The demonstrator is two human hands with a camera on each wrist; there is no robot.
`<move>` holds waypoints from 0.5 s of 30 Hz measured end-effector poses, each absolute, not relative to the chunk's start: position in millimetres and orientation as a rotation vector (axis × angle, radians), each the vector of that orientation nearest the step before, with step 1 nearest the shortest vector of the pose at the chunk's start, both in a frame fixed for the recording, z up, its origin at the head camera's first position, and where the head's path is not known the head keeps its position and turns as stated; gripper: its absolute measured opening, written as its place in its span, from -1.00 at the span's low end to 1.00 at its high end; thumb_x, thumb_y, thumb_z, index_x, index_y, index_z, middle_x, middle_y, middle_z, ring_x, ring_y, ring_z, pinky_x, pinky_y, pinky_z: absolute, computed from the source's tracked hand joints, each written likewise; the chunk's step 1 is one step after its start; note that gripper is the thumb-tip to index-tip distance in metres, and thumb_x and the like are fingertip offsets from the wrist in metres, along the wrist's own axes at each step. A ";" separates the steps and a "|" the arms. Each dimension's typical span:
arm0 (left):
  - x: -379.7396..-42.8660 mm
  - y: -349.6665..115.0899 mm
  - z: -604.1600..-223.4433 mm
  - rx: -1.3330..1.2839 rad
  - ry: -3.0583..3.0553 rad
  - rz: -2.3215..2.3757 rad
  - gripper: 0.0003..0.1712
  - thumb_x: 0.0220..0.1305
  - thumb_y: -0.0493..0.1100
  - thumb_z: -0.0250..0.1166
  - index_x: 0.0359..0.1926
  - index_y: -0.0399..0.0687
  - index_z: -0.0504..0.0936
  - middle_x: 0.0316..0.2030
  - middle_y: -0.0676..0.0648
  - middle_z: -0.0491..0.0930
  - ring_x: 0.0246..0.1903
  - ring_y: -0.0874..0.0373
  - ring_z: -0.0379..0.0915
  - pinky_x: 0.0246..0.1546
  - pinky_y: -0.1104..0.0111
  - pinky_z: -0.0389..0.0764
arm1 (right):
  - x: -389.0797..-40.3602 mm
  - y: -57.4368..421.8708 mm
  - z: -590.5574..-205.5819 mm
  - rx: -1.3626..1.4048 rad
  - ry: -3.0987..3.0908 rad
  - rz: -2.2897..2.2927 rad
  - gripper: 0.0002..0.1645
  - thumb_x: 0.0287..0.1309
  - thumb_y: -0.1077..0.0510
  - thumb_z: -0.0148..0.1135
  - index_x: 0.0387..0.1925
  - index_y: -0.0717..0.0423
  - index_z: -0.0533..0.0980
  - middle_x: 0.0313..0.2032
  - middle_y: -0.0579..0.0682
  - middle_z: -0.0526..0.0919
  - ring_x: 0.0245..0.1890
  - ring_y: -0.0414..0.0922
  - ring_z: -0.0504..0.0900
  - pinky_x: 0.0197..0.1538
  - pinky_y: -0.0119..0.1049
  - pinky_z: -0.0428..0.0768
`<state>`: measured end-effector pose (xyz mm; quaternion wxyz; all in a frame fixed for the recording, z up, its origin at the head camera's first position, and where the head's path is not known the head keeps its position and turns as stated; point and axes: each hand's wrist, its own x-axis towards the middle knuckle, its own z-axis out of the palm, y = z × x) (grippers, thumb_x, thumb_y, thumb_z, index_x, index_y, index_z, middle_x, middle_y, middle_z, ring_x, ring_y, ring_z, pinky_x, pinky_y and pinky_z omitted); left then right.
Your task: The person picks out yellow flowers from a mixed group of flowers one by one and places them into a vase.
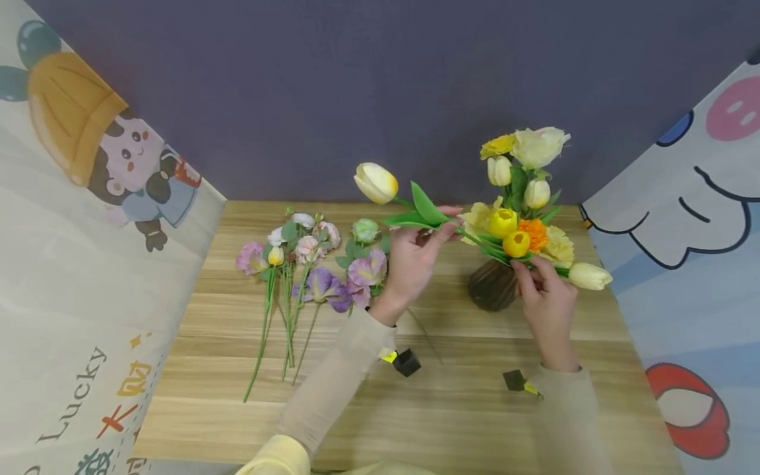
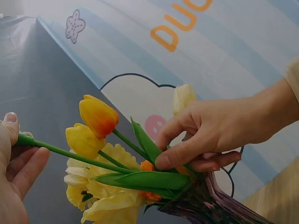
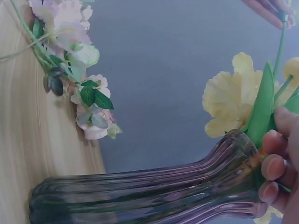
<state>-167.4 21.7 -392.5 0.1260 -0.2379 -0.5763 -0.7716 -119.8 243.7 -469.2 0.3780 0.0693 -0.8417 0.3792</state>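
My left hand point(image 1: 412, 260) pinches the green stem of a pale tulip point(image 1: 376, 183) with a yellow-orange base, held slanting left of the bouquet. At the mouth of a ribbed, dark translucent vase point(image 1: 491, 288), my right hand point(image 1: 549, 303) grips the lower stem and leaves with curled fingers. Yellow tulips point(image 1: 503, 223), an orange flower point(image 1: 533, 233) and pale yellow blooms point(image 1: 558, 247) crowd around those fingers. A white tulip point(image 1: 590, 276) leans out to the right. In the right wrist view, the vase point(image 3: 140, 196) is upright on the table; the fingers partly hide its mouth.
Purple flowers point(image 1: 323, 287), pink-and-white flowers point(image 1: 307, 248), a green bloom point(image 1: 365, 230) and a small yellow tulip point(image 1: 276, 256) lie on the wooden table point(image 1: 214, 369) at left. A dark wall point(image 1: 332, 99) stands behind; printed cloths flank both sides.
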 end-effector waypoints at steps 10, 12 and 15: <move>-167.6 12.0 -378.5 -0.642 -1.580 -2.231 -0.80 0.39 -0.55 0.18 -0.03 -0.66 0.58 -0.17 -0.57 0.63 -0.22 -0.53 0.60 -0.12 0.06 0.79 | -122.3 246.7 -475.9 0.162 -2.198 0.854 -0.85 0.18 0.40 0.44 -0.25 0.30 0.60 -0.69 0.05 0.52 -0.66 -0.42 0.27 -0.58 -0.59 0.21; -166.9 8.3 -374.3 -0.637 -1.581 -2.233 -0.79 0.39 -0.54 0.19 -0.02 -0.66 0.58 -0.16 -0.57 0.63 -0.21 -0.54 0.60 -0.12 0.06 0.79 | -121.4 248.3 -477.4 0.148 -2.196 0.897 -0.86 0.21 0.40 0.41 -0.24 0.33 0.58 -0.70 0.05 0.52 -0.66 -0.49 0.26 -0.60 -0.65 0.19; -164.6 5.1 -372.1 -0.634 -1.586 -2.243 -0.79 0.38 -0.56 0.19 -0.02 -0.69 0.57 -0.16 -0.59 0.62 -0.20 -0.46 0.64 -0.12 0.06 0.79 | -119.2 249.6 -479.6 0.143 -2.187 0.933 -0.81 0.25 0.40 0.37 -0.11 0.37 0.58 -0.69 0.09 0.56 -0.64 -0.55 0.27 -0.59 -0.71 0.20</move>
